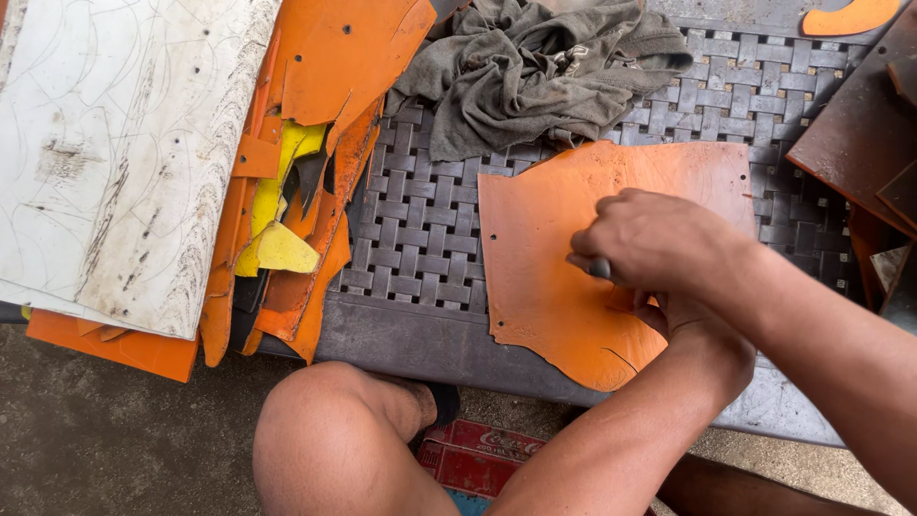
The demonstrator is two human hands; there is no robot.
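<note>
On the far left a white board (pixel 115 143) is lying across the table edge, its hard surface scratched and scuffed grey. Just right of it a heap of orange scraps (pixel 325 124) is spilling toward the near edge, with a few yellow offcuts (pixel 277 244) tucked among them; the pieces are thin, flat and jagged where they were cut. Beneath everything the grey table (pixel 420 220) is showing a basket-weave top, ribbed enough to keep a sheet from sliding. Far, toward the middle, a grey rag (pixel 535 72) is sitting crumpled, soft and limp. Right of centre the orange sheet (pixel 544 248) is lying flat on the weave, its near end overhanging the table rim; it looks light, stiff yet bendable like leather or thin rubber, matte, with small punched holes along the left edge and a short tear near the bottom, so it would likely be best gripped at a firm uncut edge and pressed down flat. The right hand (pixel 659 239) is closing in a fist around a small dark tool handle (pixel 600 268) and pressing it onto the sheet. The left hand (pixel 702 334) is lying mostly hidden under the right one, resting on the sheet; I cannot tell whether its fingers are apart or together. On the far right dark brown sheets (pixel 860 124) are stacking up, smooth and rigid.
</note>
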